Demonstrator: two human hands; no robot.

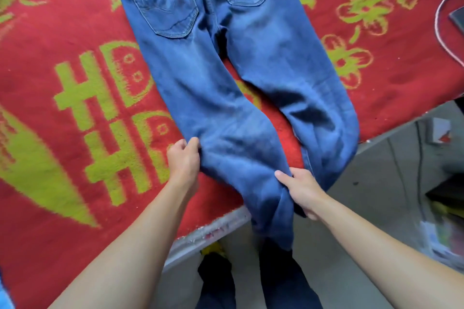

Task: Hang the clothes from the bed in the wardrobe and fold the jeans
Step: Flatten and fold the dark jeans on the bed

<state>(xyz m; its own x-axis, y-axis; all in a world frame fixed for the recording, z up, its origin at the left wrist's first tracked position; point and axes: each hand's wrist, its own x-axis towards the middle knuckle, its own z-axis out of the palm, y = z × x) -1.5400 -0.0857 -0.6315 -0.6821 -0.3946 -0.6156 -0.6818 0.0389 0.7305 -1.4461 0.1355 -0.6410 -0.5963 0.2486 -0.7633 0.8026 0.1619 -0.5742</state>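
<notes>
A pair of blue jeans lies spread back side up on the bed, waistband at the far end, both back pockets showing. The two legs run toward me and their lower ends hang over the bed's near edge. My left hand grips the outer edge of the left leg, fingers curled into the denim. My right hand pinches the bunched cloth where the legs drop off the edge, thumb on top. No other clothes or wardrobe are in view.
A red blanket with green patterns covers the bed. A white cable and a dark flat device lie at the right edge. The grey floor to the right holds cables and clutter. My dark trouser legs stand below.
</notes>
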